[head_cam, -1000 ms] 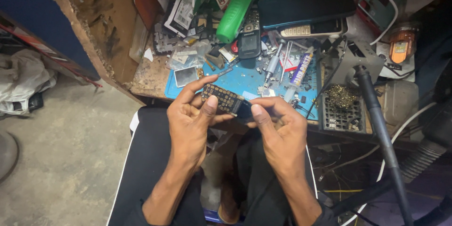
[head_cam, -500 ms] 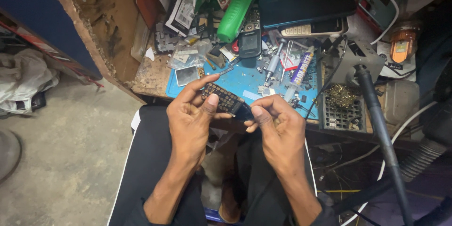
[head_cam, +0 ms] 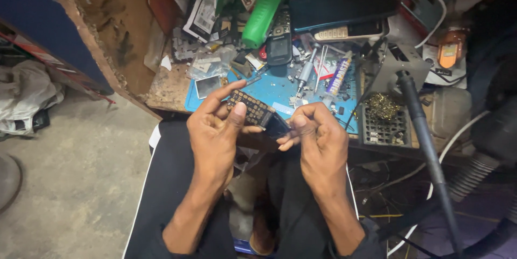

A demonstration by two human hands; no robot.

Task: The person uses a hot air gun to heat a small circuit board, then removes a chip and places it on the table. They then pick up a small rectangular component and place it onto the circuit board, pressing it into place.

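From the head camera I see my left hand (head_cam: 215,129) closed around a small dark keypad phone (head_cam: 252,110), thumb laid on its key face and fingers wrapped behind it. The phone sits tilted, its key end up toward the blue work mat (head_cam: 280,89) and its lower end pointing to my right hand (head_cam: 318,137). My right hand has its fingers curled in tight, fingertips (head_cam: 288,141) pinched at the phone's lower end; whether they grip a tool or a part there I cannot tell.

Taking the phone as my landmark: the blue work mat lies just beyond it, strewn with screws and small parts. A small silvery screen panel (head_cam: 208,85) rests on the mat to the phone's left. Beyond the phone, farther up the bench, stands a black handset (head_cam: 279,43), and beside that a green bottle (head_cam: 264,11) lying tilted. Right of the phone sits a dark tray with a brass wool ball (head_cam: 383,105), and a thick black hose (head_cam: 425,146) runs down past it. Below the phone are my dark-trousered knees.
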